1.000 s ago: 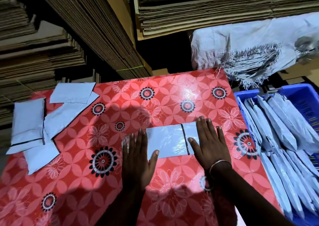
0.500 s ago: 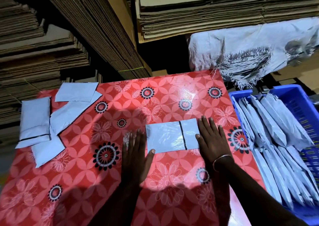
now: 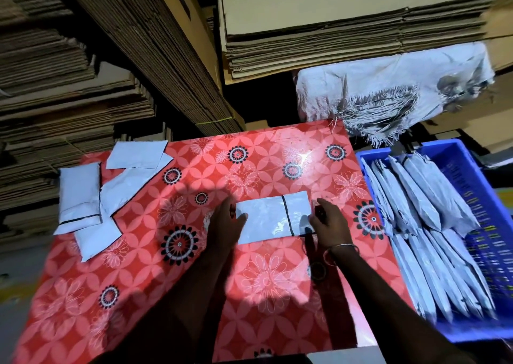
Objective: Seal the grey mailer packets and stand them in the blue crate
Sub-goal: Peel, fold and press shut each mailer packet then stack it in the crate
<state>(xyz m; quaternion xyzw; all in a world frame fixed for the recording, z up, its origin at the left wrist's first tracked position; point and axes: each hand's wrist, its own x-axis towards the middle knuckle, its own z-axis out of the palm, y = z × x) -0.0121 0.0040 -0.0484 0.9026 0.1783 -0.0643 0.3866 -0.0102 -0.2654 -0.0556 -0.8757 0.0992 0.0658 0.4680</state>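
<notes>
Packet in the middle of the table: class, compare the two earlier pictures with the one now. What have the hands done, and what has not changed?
Both hands have gone from lying flat to curling at the packet ends: the left hand grips its left edge, the right hand its right end. The packet still lies on the table. The pile of packets at the left and the crate are unchanged.

We see two bare forearms, with no sleeves on them up to the lower edge of the picture. On the right wrist there is a thin metal bangle (image 3: pixel 342 248), silver in colour, at about 4 o'clock from the centre. The left hand (image 3: pixel 225 224) and the right hand (image 3: pixel 330 224) wear no gloves and no rings that we can see.
</notes>
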